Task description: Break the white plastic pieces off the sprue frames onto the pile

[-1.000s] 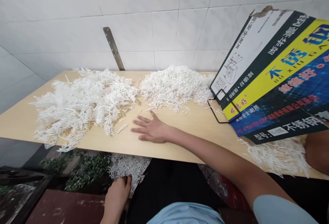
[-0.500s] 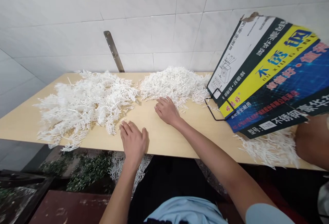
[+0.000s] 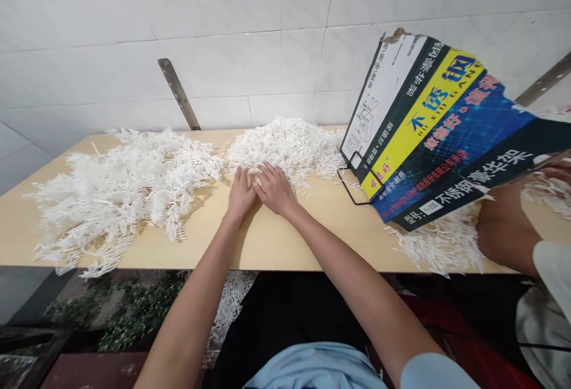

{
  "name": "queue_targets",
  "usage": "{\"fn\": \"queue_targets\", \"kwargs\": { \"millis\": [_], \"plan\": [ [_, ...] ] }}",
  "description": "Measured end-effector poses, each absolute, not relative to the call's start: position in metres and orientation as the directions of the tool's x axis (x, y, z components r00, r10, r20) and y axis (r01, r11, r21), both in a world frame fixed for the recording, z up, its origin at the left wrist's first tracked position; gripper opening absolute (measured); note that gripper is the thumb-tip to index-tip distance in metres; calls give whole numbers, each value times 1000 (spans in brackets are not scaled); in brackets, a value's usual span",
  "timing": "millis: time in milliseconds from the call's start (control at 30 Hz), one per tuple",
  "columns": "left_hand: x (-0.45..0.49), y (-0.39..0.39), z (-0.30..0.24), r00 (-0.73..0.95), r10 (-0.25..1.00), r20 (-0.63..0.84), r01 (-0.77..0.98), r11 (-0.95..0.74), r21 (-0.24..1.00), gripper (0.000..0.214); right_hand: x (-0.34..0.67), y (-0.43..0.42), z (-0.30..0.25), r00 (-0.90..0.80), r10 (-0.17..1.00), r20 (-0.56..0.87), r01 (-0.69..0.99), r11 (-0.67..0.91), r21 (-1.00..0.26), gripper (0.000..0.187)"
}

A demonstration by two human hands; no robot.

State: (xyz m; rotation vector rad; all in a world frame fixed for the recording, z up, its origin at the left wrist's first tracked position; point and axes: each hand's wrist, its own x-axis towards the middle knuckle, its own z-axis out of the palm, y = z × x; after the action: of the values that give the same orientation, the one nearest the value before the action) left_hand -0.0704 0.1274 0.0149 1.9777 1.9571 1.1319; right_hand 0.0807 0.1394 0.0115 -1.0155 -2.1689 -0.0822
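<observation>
My left hand (image 3: 241, 194) and my right hand (image 3: 275, 191) lie side by side on the wooden board, almost touching each other. Their fingers stretch forward to the front edge of a mound of small white plastic branched pieces (image 3: 285, 142). I see nothing held in either hand, though the fingertips partly blend into the white bits. Left of my hands spreads a looser heap of larger white branched sprigs (image 3: 129, 181).
A printed cardboard sheet (image 3: 428, 121), propped by a black wire stand (image 3: 357, 190), stands on the board (image 3: 285, 240) at right. Beyond it, another person's arm (image 3: 506, 228) reaches near more white pieces (image 3: 446, 246). A metal bracket (image 3: 179, 94) is fixed to the tiled wall.
My left hand has moved forward and right, up beside my right hand at the mound. The view has shifted right, showing more of the other person's arm.
</observation>
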Motion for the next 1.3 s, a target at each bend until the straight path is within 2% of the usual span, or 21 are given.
{"fn": "queue_targets", "kwargs": {
  "millis": [100, 200, 300, 367, 433, 500, 533, 567, 633, 733, 833, 1000, 1067, 1133, 1167, 1233, 1300],
  "plan": [
    [-58, 131, 25, 0, 859, 511, 740, -344, 579, 50, 84, 139, 13, -320, 636, 703, 695, 661, -282, 39],
    [-67, 117, 40, -32, 785, 619, 720, -411, 559, 40, 87, 139, 14, -235, 636, 735, 693, 640, -332, 39],
    [-102, 96, 56, -128, 683, 719, 778, -381, 500, 28, 88, 140, 14, -225, 634, 740, 687, 642, -341, 37],
    [-136, 87, 67, -192, 576, 795, 878, -260, 401, 30, 87, 140, 13, -241, 634, 735, 686, 647, -333, 36],
    [-172, 87, 80, -291, 577, 763, 888, -135, 440, 43, 86, 139, 13, -254, 641, 724, 686, 647, -332, 34],
    [-204, 99, 92, -424, 663, 618, 819, -10, 573, 42, 85, 138, 13, -275, 651, 707, 685, 649, -331, 33],
    [-216, 109, 98, -447, 735, 510, 804, 80, 589, 42, 84, 138, 13, -290, 652, 700, 684, 653, -325, 32],
    [-225, 121, 103, -424, 813, 399, 819, 157, 552, 41, 83, 137, 13, -310, 650, 694, 683, 660, -313, 31],
    [-235, 145, 112, -358, 895, 266, 852, 197, 485, 30, 83, 136, 13, -340, 644, 685, 688, 667, -286, 30],
    [-236, 172, 120, -306, 938, 160, 878, 214, 428, 11, 83, 135, 15, -334, 652, 681, 705, 652, -278, 28],
    [-237, 178, 134, -312, 931, 190, 889, 215, 404, 7, 85, 136, 16, -296, 672, 679, 709, 631, -315, 25],
    [-265, 170, 189, -402, 804, 438, 883, 215, 416, 17, 88, 140, 14, -228, 684, 693, 709, 604, -363, 23],
    [-280, 172, 218, -482, 700, 528, 847, 218, 485, 16, 88, 141, 13, -224, 686, 693, 706, 604, -369, 24],
    [-293, 175, 245, -629, 525, 574, 743, 190, 641, 13, 88, 142, 11, -227, 686, 691, 702, 607, -372, 24],
    [-298, 176, 256, -672, 461, 579, 712, 191, 675, 14, 88, 142, 11, -224, 686, 692, 701, 607, -374, 24],
    [-304, 174, 272, -673, 483, 560, 709, 206, 675, 22, 88, 143, 10, -220, 683, 696, 697, 609, -378, 23],
    [-304, 163, 278, -582, 631, 513, 765, 212, 608, 32, 87, 143, 10, -225, 681, 697, 689, 617, -381, 23]
  ]
}}
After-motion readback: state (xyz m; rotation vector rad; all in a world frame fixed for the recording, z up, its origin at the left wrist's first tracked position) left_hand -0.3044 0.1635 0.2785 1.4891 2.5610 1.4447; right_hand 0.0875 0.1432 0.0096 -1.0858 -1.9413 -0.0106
